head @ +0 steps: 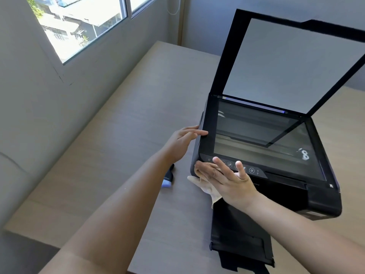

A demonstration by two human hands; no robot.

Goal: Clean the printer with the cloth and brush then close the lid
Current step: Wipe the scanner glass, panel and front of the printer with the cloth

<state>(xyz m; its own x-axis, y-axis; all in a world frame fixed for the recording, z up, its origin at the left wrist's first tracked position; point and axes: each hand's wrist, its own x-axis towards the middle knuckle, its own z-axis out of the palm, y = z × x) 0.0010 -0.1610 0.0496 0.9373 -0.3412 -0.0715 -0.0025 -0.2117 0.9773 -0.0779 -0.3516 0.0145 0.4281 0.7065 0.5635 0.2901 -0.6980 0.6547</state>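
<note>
A black printer (320, 196) stands on the wooden table (122, 147) with its scanner lid (292, 62) raised and the glass (262, 139) bare. My left hand (182, 143) rests flat against the printer's left side, fingertips on the top edge. My right hand (227, 178) presses a pale cloth (205, 183) against the front left corner by the control panel, fingers spread over it. A small brush (168, 177) with a black handle and light bristles lies on the table, just left of the printer.
The output tray (241, 240) sticks out from the printer's front toward me. A window (83, 22) sits in the wall at the left. The table's near edge runs below my left forearm.
</note>
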